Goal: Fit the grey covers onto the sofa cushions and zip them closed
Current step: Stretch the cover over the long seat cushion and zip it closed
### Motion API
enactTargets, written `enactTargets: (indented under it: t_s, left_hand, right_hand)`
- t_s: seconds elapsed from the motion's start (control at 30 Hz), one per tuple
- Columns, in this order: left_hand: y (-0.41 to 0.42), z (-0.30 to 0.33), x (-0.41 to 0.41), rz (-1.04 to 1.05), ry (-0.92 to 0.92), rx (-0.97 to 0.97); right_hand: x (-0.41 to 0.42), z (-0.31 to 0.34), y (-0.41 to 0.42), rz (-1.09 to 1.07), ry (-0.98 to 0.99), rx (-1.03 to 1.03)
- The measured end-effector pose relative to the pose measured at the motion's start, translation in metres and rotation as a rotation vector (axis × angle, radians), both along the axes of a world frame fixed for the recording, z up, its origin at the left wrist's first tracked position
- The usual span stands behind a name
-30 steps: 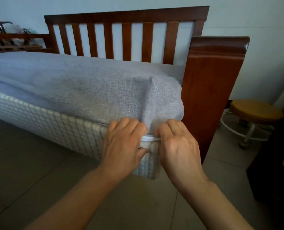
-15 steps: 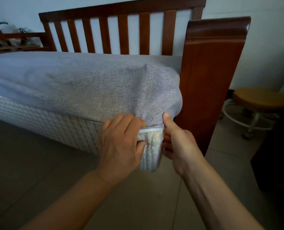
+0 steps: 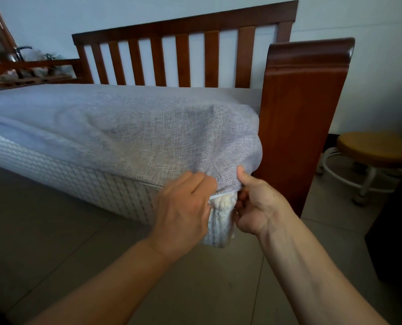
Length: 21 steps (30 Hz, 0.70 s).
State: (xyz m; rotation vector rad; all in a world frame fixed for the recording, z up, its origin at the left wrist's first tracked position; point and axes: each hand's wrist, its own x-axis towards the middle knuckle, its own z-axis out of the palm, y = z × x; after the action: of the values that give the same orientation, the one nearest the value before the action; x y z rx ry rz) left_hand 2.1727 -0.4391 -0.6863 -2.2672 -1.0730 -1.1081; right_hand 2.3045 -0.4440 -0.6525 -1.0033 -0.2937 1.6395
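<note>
Your left hand (image 3: 183, 207) lies over the lower edge of the grey cover (image 3: 129, 134) at the front corner of the cushion (image 3: 61, 170), fingers curled and gripping the fabric hem just above the white zip edge (image 3: 221, 196). Your right hand (image 3: 256, 205) grips the same corner from the other side, thumb pressed up against the grey cloth and fingers tucked behind the cushion's end. The cover drapes across the top of the cushion and hangs partway down its front; below the hem, the cushion's white quilted side shows along its whole length and at the corner between your 2 hands. The cushion rests on the wooden sofa (image 3: 303, 118), its corner close to the solid armrest panel, with the slatted backrest behind. A round wooden stool (image 3: 378, 148) on a white ring frame stands on the tiled floor (image 3: 54, 242), beyond the armrest.
</note>
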Motion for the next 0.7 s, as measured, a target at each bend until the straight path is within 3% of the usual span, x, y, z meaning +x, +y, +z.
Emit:
enactTargets:
  t_s: [0.13,0.23,0.43,0.6,0.7]
  left_hand:
    - [0.001,-0.007,0.001,-0.013,0.014,0.074]
    - [0.000,-0.017,0.002,-0.013,0.006,0.140]
    - [0.002,-0.039,-0.001,-0.003,0.003,0.204]
    - [0.002,-0.086,-0.016,0.002,0.149,0.104]
    - [0.003,-0.096,-0.017,-0.001,0.196,0.036]
  right_hand:
    - [-0.006,-0.031,-0.001,-0.066,0.199,0.102]
    - [-0.011,-0.052,-0.007,-0.110,0.223,0.219]
    - [-0.008,-0.081,-0.010,-0.118,-0.024,0.358]
    - [-0.014,-0.132,-0.017,-0.085,-0.361,0.160]
    - [-0.014,-0.145,-0.012,-0.099,-0.389,0.059]
